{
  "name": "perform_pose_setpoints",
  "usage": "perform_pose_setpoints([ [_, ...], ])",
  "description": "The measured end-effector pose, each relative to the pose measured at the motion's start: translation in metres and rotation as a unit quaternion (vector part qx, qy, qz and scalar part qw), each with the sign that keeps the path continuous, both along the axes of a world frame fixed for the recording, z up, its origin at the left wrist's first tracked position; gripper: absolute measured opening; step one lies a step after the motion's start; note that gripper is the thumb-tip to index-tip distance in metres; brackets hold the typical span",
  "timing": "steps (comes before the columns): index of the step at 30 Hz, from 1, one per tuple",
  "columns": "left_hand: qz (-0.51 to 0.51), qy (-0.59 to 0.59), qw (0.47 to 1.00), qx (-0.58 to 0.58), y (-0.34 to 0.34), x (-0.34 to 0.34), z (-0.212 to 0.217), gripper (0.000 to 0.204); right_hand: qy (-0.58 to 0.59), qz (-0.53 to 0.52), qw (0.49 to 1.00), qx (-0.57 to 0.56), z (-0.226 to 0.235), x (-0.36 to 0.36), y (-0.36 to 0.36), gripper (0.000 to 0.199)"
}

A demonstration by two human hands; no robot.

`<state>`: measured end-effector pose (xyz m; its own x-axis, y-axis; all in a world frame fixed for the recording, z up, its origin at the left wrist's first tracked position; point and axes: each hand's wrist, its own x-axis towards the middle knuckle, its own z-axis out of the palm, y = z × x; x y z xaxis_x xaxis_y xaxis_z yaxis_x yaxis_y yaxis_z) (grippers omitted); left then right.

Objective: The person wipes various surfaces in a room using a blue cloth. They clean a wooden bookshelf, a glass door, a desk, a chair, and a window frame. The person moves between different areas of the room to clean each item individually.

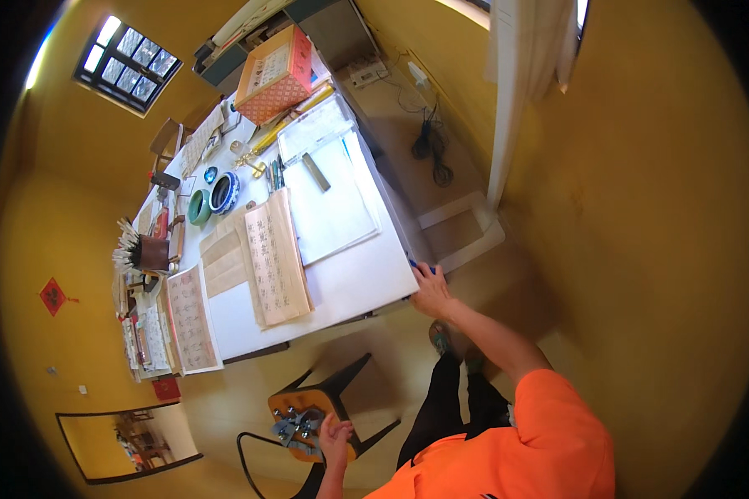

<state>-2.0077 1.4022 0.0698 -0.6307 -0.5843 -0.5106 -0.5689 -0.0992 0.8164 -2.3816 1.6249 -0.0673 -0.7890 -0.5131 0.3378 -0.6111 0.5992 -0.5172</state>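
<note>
Resting my right grip (431, 287) closed on the white table's corner (395, 287) beside a blue pen (414, 265); my left grip (334, 432) clasps a grey bundle (295, 426) on the orange stool (285, 406); nothing looks moved yet.

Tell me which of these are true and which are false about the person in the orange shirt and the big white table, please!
1. The right hand rests at the corner of the white table. True.
2. The left hand is on the table too. False: it is down at the wooden stool, by a grey bundle lying on the seat.
3. An orange patterned box stands at the far end of the table. True.
4. The brush holder lies on the floor. False: it stands upright on the table's left side.
5. Sheets with columns of writing lie on the table. True.
</note>
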Motion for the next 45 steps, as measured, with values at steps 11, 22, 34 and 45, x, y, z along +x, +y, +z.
perform_pose_setpoints([
  [11,0.115,-0.07,0.965,0.224,0.052,-0.179,-0.087,0.051,-0.185,0.08,0.979,-0.034,-0.012,-0.078,0.029,0.055],
  [22,0.239,0.003,0.933,0.267,0.072,-0.267,-0.179,0.053,-0.12,-0.007,0.993,-0.022,-0.007,-0.319,-0.093,0.048],
  [34,0.317,-0.054,0.907,0.27,0.087,-0.337,-0.192,0.052,-0.089,0.0,0.995,0.034,-0.018,-0.549,-0.194,0.031],
  [45,0.309,-0.111,0.904,0.274,0.074,-0.333,-0.181,0.051,-0.306,-0.073,0.916,-0.249,-0.056,-0.655,-0.215,0.052],
])
